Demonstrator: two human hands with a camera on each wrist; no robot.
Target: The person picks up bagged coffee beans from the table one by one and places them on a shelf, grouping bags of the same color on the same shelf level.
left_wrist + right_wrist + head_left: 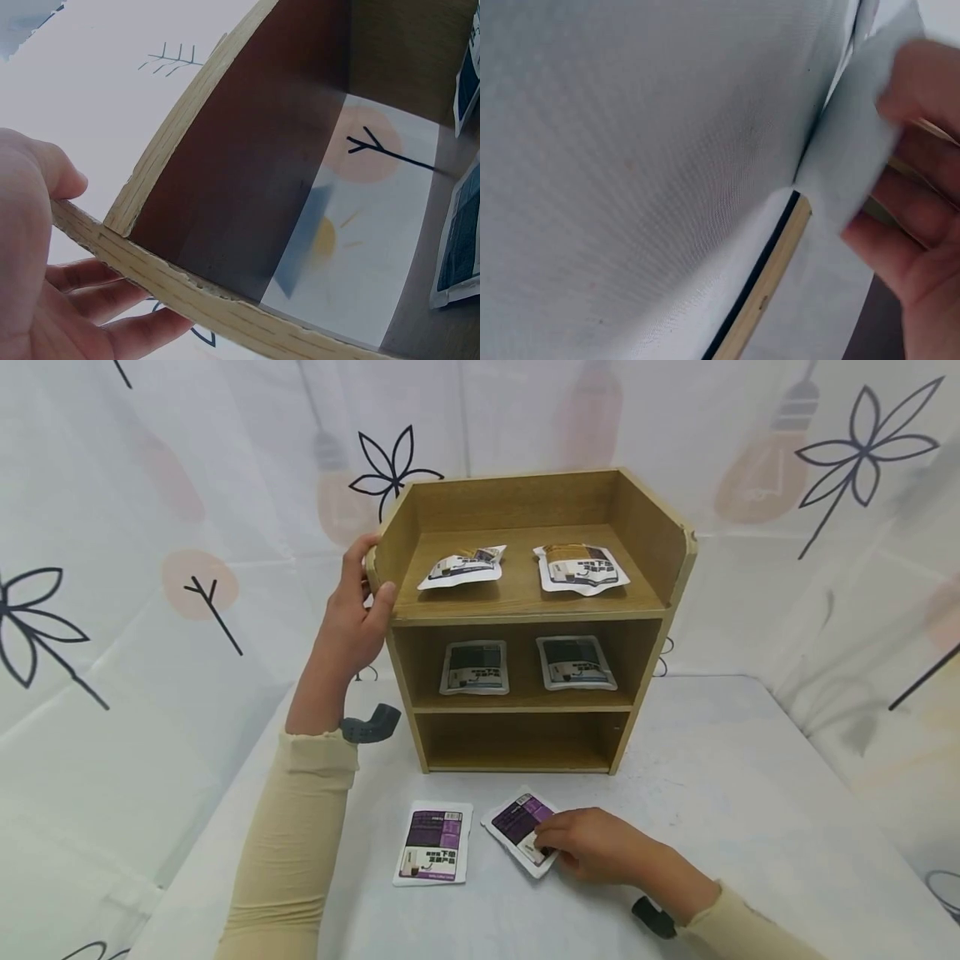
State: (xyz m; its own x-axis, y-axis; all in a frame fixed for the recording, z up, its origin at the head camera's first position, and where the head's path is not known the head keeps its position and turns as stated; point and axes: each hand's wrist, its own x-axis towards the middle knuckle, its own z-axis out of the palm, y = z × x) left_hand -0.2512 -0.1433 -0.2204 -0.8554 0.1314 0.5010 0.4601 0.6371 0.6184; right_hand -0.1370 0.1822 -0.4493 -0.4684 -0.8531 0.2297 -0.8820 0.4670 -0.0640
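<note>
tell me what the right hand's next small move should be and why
Probably lift the purple packet it pinches toward the bare bottom shelf: the right hand already grips it, the left hand steadies the wooden rack, and both upper shelves hold packets.

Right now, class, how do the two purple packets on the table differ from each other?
The left packet lies untouched and nearly square to the table edge; the right packet lies turned at an angle. The right hand pinches the right packet's corner; nothing touches the left one. Both are flat, purple and white, in front of the shelf.
</note>
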